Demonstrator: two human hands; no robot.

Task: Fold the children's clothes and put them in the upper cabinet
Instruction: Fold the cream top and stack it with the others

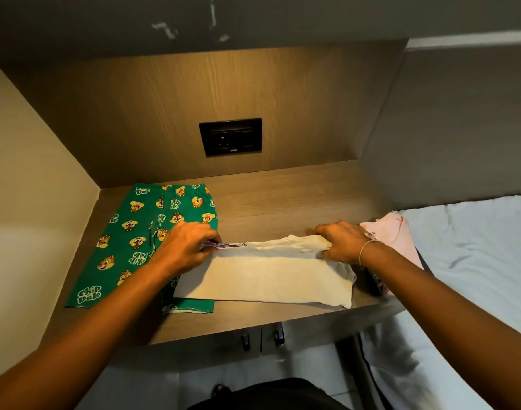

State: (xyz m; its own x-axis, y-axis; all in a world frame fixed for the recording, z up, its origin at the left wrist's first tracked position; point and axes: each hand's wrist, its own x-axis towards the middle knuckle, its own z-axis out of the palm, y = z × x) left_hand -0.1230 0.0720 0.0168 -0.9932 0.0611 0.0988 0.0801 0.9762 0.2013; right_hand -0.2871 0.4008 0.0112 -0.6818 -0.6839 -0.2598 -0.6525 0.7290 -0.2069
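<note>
Hands [185, 247] two, on one white garment [265, 276]

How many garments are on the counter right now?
3. Green pants at the left; a white garment in the middle, its far edge gripped by the left hand and right hand; a pink garment at the right. Others may hide underneath.

A cream garment [265, 276] is pinched at its far fold by the left hand [188, 247] and right hand [340, 242] on the bench [283, 196], overlapping green printed trousers [135, 241].
</note>
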